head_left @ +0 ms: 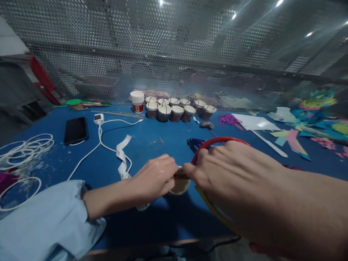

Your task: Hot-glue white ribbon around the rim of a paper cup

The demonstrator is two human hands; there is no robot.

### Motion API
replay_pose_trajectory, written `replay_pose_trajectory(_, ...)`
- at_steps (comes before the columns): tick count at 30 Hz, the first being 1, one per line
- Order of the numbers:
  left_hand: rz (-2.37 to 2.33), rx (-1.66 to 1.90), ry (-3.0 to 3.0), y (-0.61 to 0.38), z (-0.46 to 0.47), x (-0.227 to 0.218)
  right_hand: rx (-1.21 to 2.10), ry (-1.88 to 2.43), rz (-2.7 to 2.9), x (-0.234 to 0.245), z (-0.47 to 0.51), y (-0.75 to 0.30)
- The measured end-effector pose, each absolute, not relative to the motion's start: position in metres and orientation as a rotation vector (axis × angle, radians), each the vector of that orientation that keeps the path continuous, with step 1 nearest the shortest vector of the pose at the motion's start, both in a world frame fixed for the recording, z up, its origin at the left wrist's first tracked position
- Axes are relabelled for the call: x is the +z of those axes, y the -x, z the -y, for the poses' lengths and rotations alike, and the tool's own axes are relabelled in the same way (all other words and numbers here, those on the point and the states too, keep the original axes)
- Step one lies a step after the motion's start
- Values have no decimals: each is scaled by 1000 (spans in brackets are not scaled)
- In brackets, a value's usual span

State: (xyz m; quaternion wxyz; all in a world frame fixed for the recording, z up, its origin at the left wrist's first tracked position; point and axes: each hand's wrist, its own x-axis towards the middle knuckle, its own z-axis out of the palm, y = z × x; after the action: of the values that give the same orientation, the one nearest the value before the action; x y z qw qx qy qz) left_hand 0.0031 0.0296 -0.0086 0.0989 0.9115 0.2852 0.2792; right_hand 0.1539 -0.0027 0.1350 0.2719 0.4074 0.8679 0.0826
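A small cup with a pale inside is between my two hands over the near part of the table. My left hand has its fingers curled round the cup's left rim. My right hand is closed at the rim's right side, thumb close to a brownish strip there; its fingertips are hidden. Behind the right hand shows a red and yellow ring, partly covered. A dark blue tool, possibly a glue gun, lies just beyond. Left of the cup a curled white paper strip rests on the table.
Several wrapped cups with thin handles stand along the back, beside stacked paper cups. At left are a phone, a white cable and coiled white cord. Purple shreds, white sheet and paper strips lie right.
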Motion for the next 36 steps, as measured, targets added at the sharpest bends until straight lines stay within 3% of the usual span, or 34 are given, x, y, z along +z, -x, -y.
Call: replay_pose_trajectory(36,-827,868,-2651,-3,-30,-12,132,-971,-2249,127,-6,-143)
